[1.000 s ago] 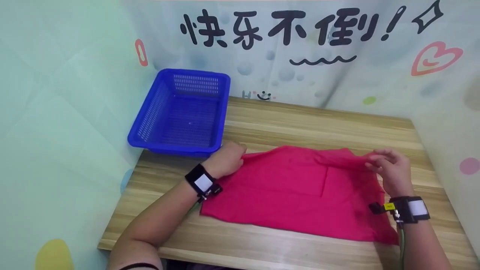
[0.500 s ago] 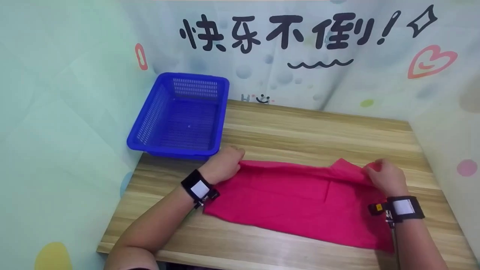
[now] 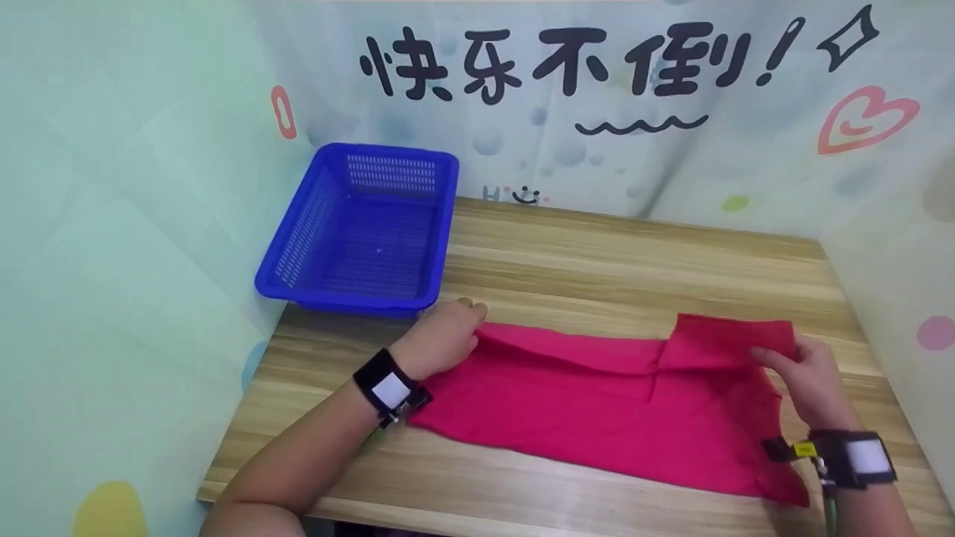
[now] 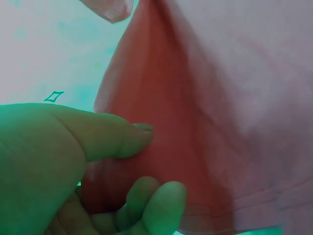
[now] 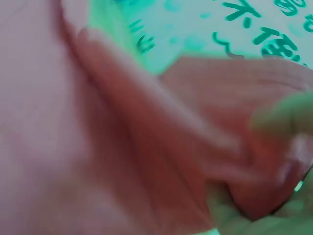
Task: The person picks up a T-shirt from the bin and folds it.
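Observation:
A red T-shirt (image 3: 567, 418) lies folded lengthwise on the table, its far edge partly lifted. My left hand (image 3: 440, 339) holds the far left corner, with thumb and curled fingers at the cloth in the left wrist view. At the far right, a short sleeve (image 3: 735, 339) sticks out as a flap. My right hand (image 3: 809, 373) pinches its right side, thumb on top and the other fingers mostly hidden behind. Blurred red cloth (image 5: 146, 147) runs into the right hand in the right wrist view.
A blue plastic basket (image 3: 440, 224) with slotted sides stands at the back left, close to my left hand. Printed cloth walls (image 3: 746, 171) enclose the wooden table (image 3: 634, 253) at the back and sides.
The shirt's far edge has come down toward me and folded over. The sleeve flap now stands out flat at the right. My right hand shifted right and nearer; the left barely moved.

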Demonstrator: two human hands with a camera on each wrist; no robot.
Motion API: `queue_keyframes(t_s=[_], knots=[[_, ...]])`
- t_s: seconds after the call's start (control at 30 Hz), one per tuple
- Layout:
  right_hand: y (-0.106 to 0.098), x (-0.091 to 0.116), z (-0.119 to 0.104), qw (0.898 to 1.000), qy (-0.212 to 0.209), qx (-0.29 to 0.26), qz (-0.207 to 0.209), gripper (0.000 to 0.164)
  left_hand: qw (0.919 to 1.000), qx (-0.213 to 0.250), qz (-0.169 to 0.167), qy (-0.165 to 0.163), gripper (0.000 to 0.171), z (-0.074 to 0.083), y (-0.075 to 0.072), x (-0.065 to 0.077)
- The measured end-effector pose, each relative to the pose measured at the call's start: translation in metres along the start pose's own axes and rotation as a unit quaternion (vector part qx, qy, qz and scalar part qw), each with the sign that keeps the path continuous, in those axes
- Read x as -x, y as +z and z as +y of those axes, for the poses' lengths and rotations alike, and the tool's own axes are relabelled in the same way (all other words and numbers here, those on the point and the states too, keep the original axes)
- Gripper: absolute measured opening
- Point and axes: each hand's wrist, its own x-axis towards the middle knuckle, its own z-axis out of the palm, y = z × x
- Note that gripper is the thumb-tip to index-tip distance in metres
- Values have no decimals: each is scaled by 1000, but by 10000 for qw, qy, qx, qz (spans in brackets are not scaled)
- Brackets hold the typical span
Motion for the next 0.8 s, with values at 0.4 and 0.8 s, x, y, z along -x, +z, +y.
queue_keyframes(t_s=[0.4, 0.8], knots=[[-3, 72, 44, 9854, -1557, -51, -686, 36, 9999, -40, -124, 31, 19, -10, 18, 18], [-10, 103, 51, 9773, -1033, 1544, -1023, 41, 9997, 234, -14, 56, 16, -22, 22, 27]])
